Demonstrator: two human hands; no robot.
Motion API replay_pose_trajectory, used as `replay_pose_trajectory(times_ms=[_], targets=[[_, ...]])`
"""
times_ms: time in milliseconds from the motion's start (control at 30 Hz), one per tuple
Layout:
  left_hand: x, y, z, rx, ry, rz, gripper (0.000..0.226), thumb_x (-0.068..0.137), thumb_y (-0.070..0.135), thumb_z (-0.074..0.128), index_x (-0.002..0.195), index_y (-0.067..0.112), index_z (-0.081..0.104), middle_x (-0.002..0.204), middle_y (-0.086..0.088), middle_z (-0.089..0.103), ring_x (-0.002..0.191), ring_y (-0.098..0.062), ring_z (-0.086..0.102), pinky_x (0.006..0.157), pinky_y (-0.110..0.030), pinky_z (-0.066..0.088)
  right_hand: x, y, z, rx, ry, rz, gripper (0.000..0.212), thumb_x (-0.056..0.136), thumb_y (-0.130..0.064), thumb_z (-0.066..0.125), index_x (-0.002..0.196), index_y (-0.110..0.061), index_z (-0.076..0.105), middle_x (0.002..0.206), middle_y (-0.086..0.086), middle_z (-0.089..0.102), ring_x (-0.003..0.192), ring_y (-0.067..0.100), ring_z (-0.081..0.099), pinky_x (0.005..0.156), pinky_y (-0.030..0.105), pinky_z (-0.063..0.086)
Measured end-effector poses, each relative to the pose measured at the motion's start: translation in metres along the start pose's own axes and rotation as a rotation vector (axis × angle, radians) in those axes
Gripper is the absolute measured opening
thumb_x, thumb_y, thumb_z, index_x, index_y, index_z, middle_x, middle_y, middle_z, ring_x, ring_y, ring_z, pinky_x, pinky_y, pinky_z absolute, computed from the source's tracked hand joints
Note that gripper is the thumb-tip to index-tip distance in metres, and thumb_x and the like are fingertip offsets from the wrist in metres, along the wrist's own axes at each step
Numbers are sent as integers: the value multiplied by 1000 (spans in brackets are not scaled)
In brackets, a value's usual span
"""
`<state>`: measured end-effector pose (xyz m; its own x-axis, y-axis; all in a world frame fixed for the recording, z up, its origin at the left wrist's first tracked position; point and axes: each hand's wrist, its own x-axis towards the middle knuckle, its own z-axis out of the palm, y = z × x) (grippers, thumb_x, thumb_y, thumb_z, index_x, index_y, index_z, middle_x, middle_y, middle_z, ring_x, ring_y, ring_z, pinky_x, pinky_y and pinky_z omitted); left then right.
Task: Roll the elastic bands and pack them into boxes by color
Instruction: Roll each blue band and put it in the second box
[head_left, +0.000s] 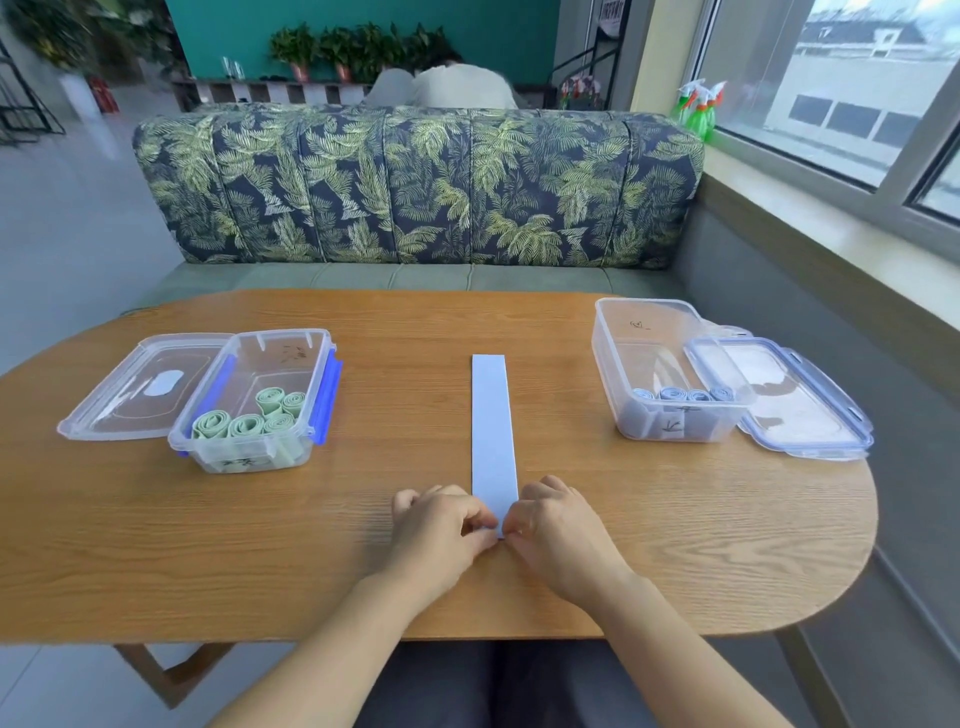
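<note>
Blue elastic band (492, 426) lies flat and straight on the wooden table (363, 571), between two clear boxes. Left hand (441, 525) and right hand (558, 530) both pinch its near end with curled fingers. Green rolls (249, 418) fill the left box (249, 400); blue rolls (685, 395) sit in the right box (665, 374).

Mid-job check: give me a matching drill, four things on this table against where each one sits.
Things:
1. blue band
2. green rolls
3. blue rolls
4. right lid

Places:
A. in the left box
B. flat on the table, near end pinched by the left hand and right hand
C. just right of the right box
D. in the right box

Pairs: 1-B, 2-A, 3-D, 4-C
</note>
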<state>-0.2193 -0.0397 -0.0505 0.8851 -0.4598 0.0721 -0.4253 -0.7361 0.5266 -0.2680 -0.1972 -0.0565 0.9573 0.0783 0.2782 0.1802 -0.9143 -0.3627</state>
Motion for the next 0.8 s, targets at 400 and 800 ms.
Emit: replay_pose_trajectory(times_ms=[400, 800], targets=[[0, -6, -5, 186, 47, 279, 16, 89, 45, 62, 93, 32, 71, 92, 18, 66, 93, -3, 50, 91, -28, 15, 5, 2, -7, 17, -118, -26, 22, 84, -22, 55, 85, -14, 76, 81, 2, 65, 82, 22, 51, 71, 34, 45], [12, 0, -16, 181, -127, 207, 18, 98, 33, 51, 93, 28, 67, 91, 14, 59, 101, -5, 43, 93, -30, 11, 14, 1, -19, 48, -254, 128, 20, 91, -18, 54, 98, -15, 73, 92, -3, 62, 94, 13, 47, 77, 23, 39]])
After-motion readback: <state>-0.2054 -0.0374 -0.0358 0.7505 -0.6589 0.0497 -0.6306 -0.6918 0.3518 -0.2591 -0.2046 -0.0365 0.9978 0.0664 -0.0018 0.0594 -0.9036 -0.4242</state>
